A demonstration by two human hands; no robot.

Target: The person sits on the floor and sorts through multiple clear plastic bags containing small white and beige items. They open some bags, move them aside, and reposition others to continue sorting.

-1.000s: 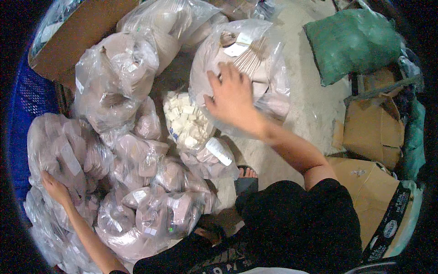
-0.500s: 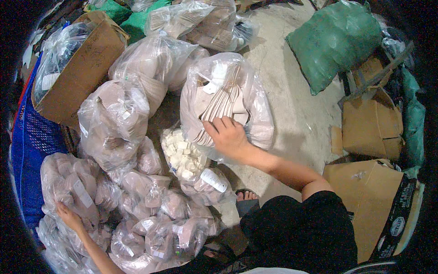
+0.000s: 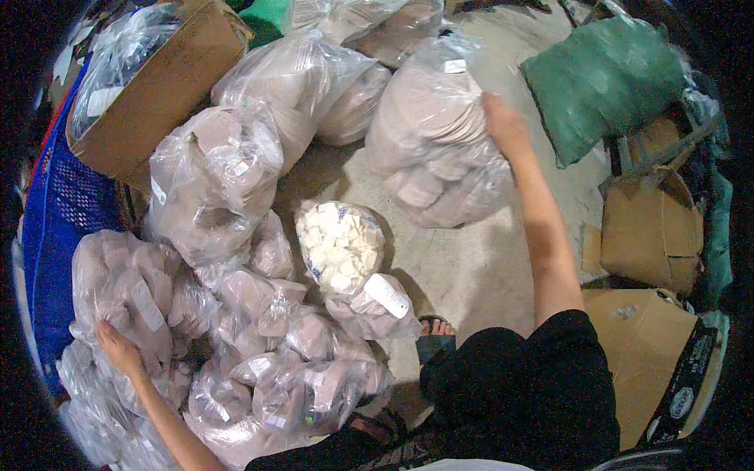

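A clear plastic bag of thin beige stacked pieces (image 3: pixel 428 133), with a white label near its top, is tilted at the upper middle. My right hand (image 3: pixel 506 129) is closed on its right side, the fingertips partly hidden by the plastic. At the lower left, my left hand (image 3: pixel 119 351) is against another clear bag of beige pieces (image 3: pixel 126 275), which bears a white paper tag. Its fingers look bent at the bag's lower edge and show only in part. Between the hands sits a clear bag of small cream blocks (image 3: pixel 342 243).
More clear bags of beige pieces (image 3: pixel 208 188) are heaped on the left. Behind them leans a cardboard box (image 3: pixel 161 94) beside a blue mesh-sided container (image 3: pixel 75 196). A green sack (image 3: pixel 605 86) and cardboard boxes (image 3: pixel 652 235) line the right. Concrete floor (image 3: pixel 463 267) shows in the middle.
My right hand has moved up and right, from the stacked pieces at the bag's opening to its right side. That bag has turned and shifted up. My left hand stays at its bag.
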